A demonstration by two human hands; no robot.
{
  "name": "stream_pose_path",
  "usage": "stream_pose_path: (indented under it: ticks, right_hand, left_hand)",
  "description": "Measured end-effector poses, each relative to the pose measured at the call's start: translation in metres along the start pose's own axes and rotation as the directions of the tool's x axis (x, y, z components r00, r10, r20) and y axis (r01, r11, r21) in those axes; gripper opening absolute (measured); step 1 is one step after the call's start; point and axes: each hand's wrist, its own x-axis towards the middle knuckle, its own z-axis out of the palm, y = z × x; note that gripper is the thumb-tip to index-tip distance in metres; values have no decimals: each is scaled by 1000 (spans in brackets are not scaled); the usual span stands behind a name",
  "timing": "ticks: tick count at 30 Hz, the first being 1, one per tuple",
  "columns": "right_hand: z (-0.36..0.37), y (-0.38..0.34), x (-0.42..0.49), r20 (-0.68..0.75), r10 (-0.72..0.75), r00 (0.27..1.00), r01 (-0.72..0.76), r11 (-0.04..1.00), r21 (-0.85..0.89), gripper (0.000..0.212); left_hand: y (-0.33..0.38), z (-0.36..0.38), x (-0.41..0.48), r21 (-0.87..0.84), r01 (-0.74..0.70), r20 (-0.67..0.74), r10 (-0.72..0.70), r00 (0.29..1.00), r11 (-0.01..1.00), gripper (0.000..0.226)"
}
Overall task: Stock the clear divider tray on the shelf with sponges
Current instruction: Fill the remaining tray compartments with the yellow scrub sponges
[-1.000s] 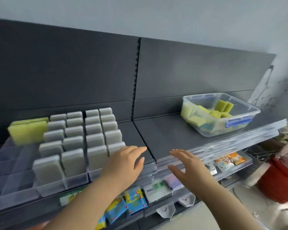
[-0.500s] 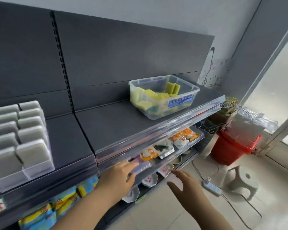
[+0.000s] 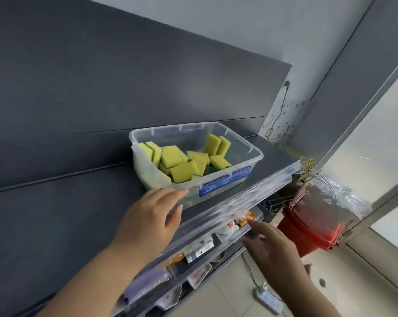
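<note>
A clear plastic bin (image 3: 250, 152) with a blue latch stands on the dark shelf (image 3: 67, 202) and holds several loose yellow sponges (image 3: 173, 156). My left hand (image 3: 152, 216) hovers just in front of the bin's near left corner, fingers straight, holding nothing. Lower and to the right, my right hand (image 3: 271, 245) is spread open in front of the shelf's clear front rail, also holding nothing. The clear divider tray is out of view to the left.
A clear rail (image 3: 239, 197) runs along the shelf's front edge. Small packets (image 3: 230, 227) lie on the shelf below. A red bucket (image 3: 308, 227) covered with plastic stands on the floor at right, and a white power strip (image 3: 269, 300) lies near it.
The view has swung right, away from the divider tray. My left hand rose from the shelf's front edge toward the sponge bin. My right hand moved up and right.
</note>
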Motion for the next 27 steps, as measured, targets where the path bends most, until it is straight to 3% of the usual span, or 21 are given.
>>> stream_pose_path:
  ticks: [5,9,15,22,27]
  right_hand:
    - [-8,45,60,-56,-26,998,32,994,101,40]
    - [-12,73,113,-23,-143,989,145,973,179,36]
    - [-42,116,224,-67,-366,928,369,881,295,31]
    - [-61,119,336,116,-533,838,470,814,342,29]
    - [-7,74,425,366,-473,802,470,877,103,41]
  left_hand:
    - [1,60,59,-148,51,40,-46,998,988,39]
    - [6,101,91,-105,77,59,-71,996,992,37]
    - [21,147,155,64,164,-66,-160,985,984,39]
    - [39,178,187,224,374,-167,-342,925,900,40]
    - [52,166,177,274,480,-254,-418,872,834,39]
